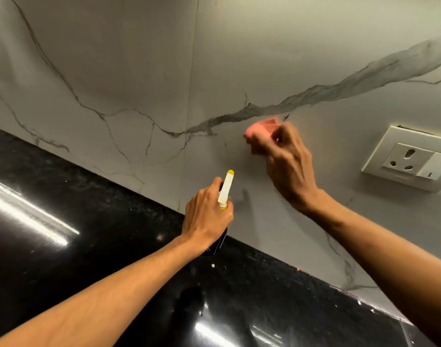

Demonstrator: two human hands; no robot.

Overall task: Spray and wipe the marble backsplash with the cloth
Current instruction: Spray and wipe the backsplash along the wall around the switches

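Two hands engaged, wiping step apparently under way: right hand (287, 156) clutching pink cloth (260, 127) against marble backsplash (139, 71) just left of socket (409, 159); left hand (206, 216) gripping spray bottle (226, 187) lower left of socket. Next, probably: sweep cloth onward, keeping moisture off socket.

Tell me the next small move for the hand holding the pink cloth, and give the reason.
Probably sweep the cloth left and down across the marble backsplash. The right hand holds it bunched against the wall just under the dark vein, the socket sits close on its right, and the spray bottle in the left hand points at the stretch below.
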